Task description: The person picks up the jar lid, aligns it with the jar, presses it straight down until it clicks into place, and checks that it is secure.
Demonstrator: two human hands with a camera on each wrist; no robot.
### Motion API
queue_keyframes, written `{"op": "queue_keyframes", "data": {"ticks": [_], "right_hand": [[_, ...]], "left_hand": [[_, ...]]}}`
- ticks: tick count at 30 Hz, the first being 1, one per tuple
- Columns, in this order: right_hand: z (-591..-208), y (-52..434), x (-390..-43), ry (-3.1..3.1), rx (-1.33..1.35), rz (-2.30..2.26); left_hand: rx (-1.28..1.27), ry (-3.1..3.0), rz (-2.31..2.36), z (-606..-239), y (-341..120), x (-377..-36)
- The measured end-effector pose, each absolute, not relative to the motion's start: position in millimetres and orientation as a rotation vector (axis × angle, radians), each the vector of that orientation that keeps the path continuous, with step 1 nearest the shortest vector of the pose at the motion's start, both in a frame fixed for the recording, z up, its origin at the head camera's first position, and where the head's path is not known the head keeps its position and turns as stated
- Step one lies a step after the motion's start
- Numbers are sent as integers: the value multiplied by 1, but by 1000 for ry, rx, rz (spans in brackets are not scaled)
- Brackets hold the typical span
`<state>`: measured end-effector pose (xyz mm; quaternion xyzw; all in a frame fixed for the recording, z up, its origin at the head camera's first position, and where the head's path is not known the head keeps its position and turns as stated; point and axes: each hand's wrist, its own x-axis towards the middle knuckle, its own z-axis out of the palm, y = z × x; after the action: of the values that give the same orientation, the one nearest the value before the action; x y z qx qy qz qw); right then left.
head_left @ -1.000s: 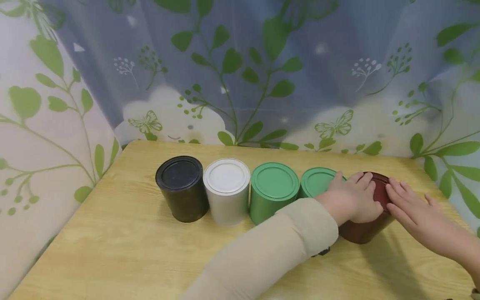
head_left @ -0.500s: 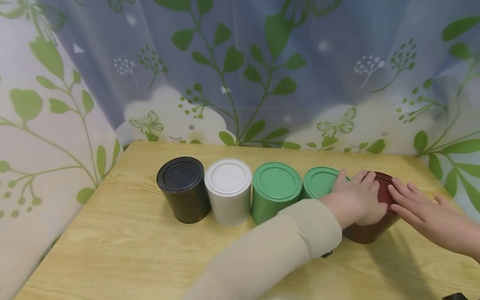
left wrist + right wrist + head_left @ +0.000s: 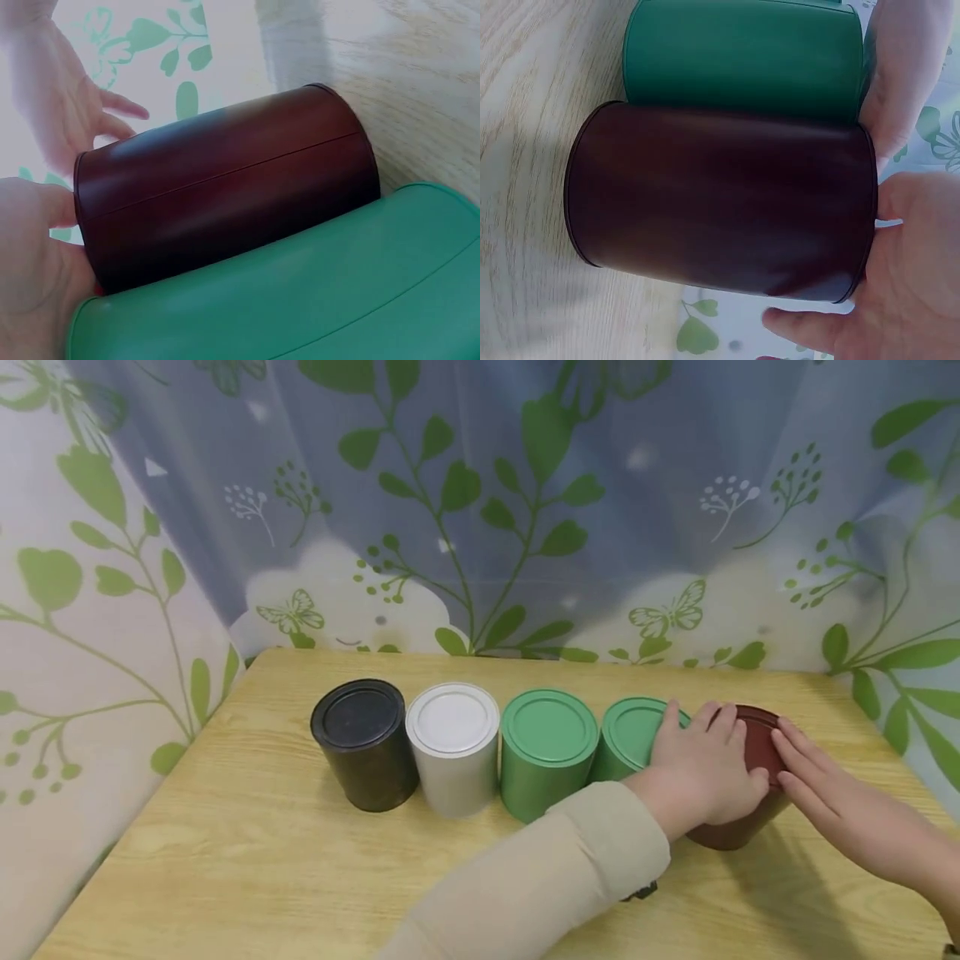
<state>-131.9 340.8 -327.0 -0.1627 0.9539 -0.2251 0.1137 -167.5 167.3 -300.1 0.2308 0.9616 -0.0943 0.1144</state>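
Note:
A dark red-brown canister (image 3: 759,748) stands upright at the right end of a row. My left hand (image 3: 705,768) lies across its lid, palm down with fingers extended, partly over the neighbouring green canister (image 3: 637,731). From the right, my right hand (image 3: 855,810) touches the lid's right edge with straight fingers. In the left wrist view the side of the red-brown canister (image 3: 225,187) shows a vertical seam, close against the green canister (image 3: 300,300). In the right wrist view, right fingers (image 3: 810,324) extend past the lid's rim. Both palms hide parts of the lid.
Leftward along the row stand another green canister (image 3: 550,735), a white one (image 3: 453,752) and a black one (image 3: 365,743), all lidded and close together. They stand on a wood-grain table (image 3: 247,860). A leaf-patterned curtain (image 3: 487,510) hangs behind the table.
The view shifts slightly. Both hands stay on the red-brown canister's lid, and the canisters keep their places.

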Motion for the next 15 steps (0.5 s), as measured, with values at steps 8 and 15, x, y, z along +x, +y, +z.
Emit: {"op": "queue_keyframes", "data": {"ticks": [8, 15], "right_hand": [[-334, 345, -129, 2856, -550, -720], [-331, 343, -129, 2845, -501, -687]], "left_hand": [[672, 2837, -261, -301, 167, -164], [592, 2804, -258, -295, 171, -164]]}}
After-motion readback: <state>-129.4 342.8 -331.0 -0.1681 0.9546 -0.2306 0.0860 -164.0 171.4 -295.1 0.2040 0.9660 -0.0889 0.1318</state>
